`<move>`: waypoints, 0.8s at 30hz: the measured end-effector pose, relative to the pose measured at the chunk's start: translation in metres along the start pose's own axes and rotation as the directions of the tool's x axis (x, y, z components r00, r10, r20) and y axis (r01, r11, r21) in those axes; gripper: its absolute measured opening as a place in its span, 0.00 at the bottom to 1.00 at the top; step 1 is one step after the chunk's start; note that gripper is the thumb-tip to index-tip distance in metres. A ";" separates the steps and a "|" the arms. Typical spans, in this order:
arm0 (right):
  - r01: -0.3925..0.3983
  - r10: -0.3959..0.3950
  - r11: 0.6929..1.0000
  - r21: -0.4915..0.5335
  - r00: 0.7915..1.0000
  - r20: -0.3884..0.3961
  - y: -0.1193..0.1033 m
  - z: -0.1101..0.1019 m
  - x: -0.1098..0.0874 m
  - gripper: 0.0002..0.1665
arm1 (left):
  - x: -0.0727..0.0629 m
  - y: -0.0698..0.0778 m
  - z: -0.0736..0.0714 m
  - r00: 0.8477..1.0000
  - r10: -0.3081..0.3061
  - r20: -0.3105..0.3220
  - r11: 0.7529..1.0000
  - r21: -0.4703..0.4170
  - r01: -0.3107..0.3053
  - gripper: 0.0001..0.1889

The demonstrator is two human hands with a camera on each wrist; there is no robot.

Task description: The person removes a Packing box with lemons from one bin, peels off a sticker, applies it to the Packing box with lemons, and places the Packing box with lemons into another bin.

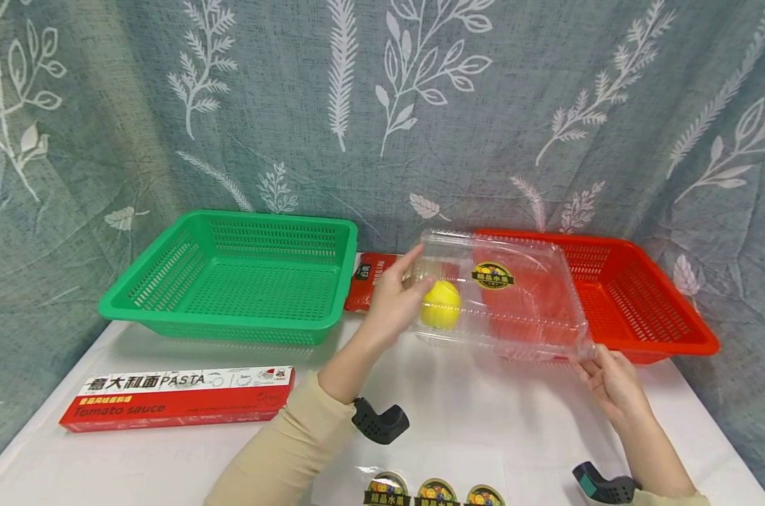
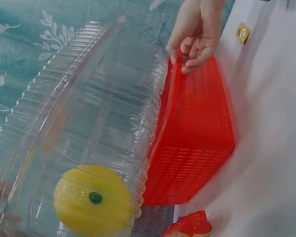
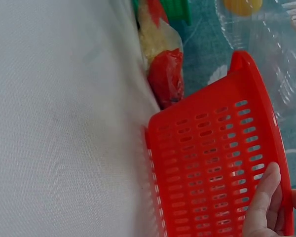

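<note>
A clear plastic fruit box (image 1: 534, 302) with a round black-and-gold label is held up in front of the red basket. My left hand (image 1: 395, 299) grips its left end. Inside that end lies a round yellow fruit (image 2: 93, 200) with a small green stem mark. The right hand (image 1: 616, 386) appears by the box's lower right corner in the head view. In the right wrist view, the fingers and thumb of the right hand (image 3: 269, 207) pinch the rim of the red perforated basket (image 3: 207, 163). The left wrist view also shows that hand at the basket (image 2: 195, 133).
A green basket (image 1: 249, 288) stands at the back left. Before it lies a red-and-white pasta box (image 1: 180, 398). A red packet (image 1: 362, 284) sits between the baskets. Near the front edge is a sheet of round labels (image 1: 435, 492). Behind hangs a patterned curtain (image 1: 306, 105).
</note>
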State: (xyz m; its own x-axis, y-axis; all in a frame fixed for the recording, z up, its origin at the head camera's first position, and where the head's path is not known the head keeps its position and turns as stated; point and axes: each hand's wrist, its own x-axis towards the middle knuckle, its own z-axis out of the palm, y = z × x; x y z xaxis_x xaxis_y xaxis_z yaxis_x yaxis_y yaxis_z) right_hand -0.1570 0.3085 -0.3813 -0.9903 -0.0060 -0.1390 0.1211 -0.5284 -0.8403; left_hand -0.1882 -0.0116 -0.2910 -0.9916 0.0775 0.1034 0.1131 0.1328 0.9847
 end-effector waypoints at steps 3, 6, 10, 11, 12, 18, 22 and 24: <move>-0.007 0.007 1.000 0.005 1.000 -0.018 0.000 0.001 0.000 0.15 | 0.004 0.000 0.005 1.000 0.001 -0.013 1.000 0.020 -0.001 0.28; -0.024 0.026 0.999 0.038 0.999 -0.038 -0.001 0.001 -0.001 0.10 | 0.009 0.000 0.011 1.000 0.005 -0.016 1.000 0.009 -0.005 0.28; -0.035 0.040 0.998 0.061 0.997 -0.072 0.000 0.001 -0.001 0.06 | 0.016 0.002 0.020 1.000 0.004 -0.018 1.000 -0.012 -0.005 0.29; -0.036 0.040 0.998 0.057 0.996 -0.080 0.000 0.001 -0.001 0.06 | 0.017 0.002 0.023 1.000 0.002 -0.020 1.000 -0.017 -0.002 0.29; -0.037 0.042 0.998 0.054 0.995 -0.089 0.000 0.001 -0.001 0.04 | 0.018 0.003 0.026 1.000 -0.002 -0.020 1.000 -0.023 0.001 0.29; -0.043 0.046 0.999 0.028 0.993 -0.105 -0.001 0.002 -0.001 0.04 | 0.026 0.005 0.040 1.000 -0.018 -0.021 0.998 -0.055 0.017 0.29; -0.039 0.040 0.999 0.007 0.994 -0.098 -0.001 0.002 -0.001 0.04 | 0.030 0.007 0.051 0.998 -0.021 -0.055 0.999 -0.033 0.020 0.29; -0.040 0.040 0.999 0.007 0.994 -0.099 -0.002 0.002 -0.002 0.04 | 0.033 0.006 0.058 0.998 -0.022 -0.066 0.999 -0.036 0.020 0.29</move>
State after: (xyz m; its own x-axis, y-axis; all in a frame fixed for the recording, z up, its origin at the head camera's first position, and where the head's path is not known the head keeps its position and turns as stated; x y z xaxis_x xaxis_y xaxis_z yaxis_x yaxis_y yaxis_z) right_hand -0.1558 0.3081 -0.3789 -0.9730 0.0565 -0.2239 0.1602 -0.5334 -0.8306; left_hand -0.2165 0.0488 -0.2896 -0.9958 0.0094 0.0906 0.0911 0.0987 0.9909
